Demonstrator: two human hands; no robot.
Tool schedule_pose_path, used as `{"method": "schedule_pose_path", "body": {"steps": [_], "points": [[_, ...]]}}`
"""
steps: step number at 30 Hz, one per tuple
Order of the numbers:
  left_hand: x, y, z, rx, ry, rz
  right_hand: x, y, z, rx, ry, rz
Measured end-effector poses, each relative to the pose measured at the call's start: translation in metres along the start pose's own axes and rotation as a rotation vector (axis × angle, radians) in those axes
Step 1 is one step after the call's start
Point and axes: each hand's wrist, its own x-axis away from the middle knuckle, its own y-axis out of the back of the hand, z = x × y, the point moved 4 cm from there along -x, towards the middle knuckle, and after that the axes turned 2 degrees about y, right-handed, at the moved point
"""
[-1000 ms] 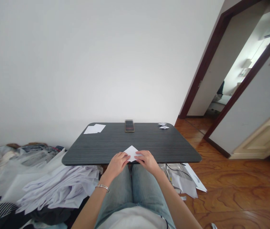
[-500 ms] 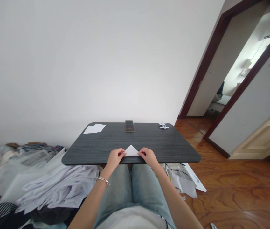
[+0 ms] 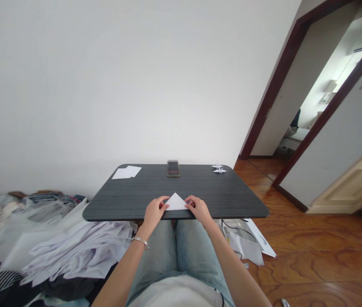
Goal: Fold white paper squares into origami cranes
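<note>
A white sheet of paper folded into a triangle (image 3: 176, 202) lies near the front edge of the dark table (image 3: 149, 187), its point facing away from me. My left hand (image 3: 155, 209) pinches the triangle's left corner between thumb and fingers. At the right corner, my right hand (image 3: 198, 208) grips the paper the same way. The corners themselves are partly hidden under the fingertips.
White paper sheets (image 3: 127, 172) lie at the table's back left. A phone (image 3: 173, 169) stands at the back middle, and folded paper cranes (image 3: 219, 170) sit at the back right. Clothes (image 3: 81, 251) are heaped on the left; papers (image 3: 247, 247) lie below right.
Both hands stay at the triangle's corners. The paper's tip sits slightly farther from me, and my left hand has shifted a little.
</note>
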Motion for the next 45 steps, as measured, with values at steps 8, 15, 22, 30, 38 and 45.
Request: {"method": "schedule_pose_path", "body": {"steps": [8, 15, 22, 30, 38, 45], "points": [[0.009, -0.001, -0.005, -0.017, -0.091, 0.017, 0.003, 0.000, 0.004, 0.049, 0.095, -0.005], [0.003, -0.005, -0.006, 0.078, -0.107, 0.063, 0.006, -0.003, 0.010, 0.028, 0.169, 0.038], [-0.001, 0.005, -0.005, 0.226, -0.101, 0.174, 0.006, -0.002, 0.011, -0.120, 0.153, 0.054], [0.001, 0.011, -0.006, 0.317, -0.097, 0.144, 0.004, -0.002, 0.007, -0.347, 0.058, 0.025], [0.006, 0.009, 0.000, 0.225, -0.158, 0.080, 0.001, -0.006, 0.004, -0.411, -0.001, 0.062], [0.014, 0.009, 0.000, 0.084, -0.199, 0.104, 0.004, -0.004, 0.007, -0.326, 0.025, 0.145]]}}
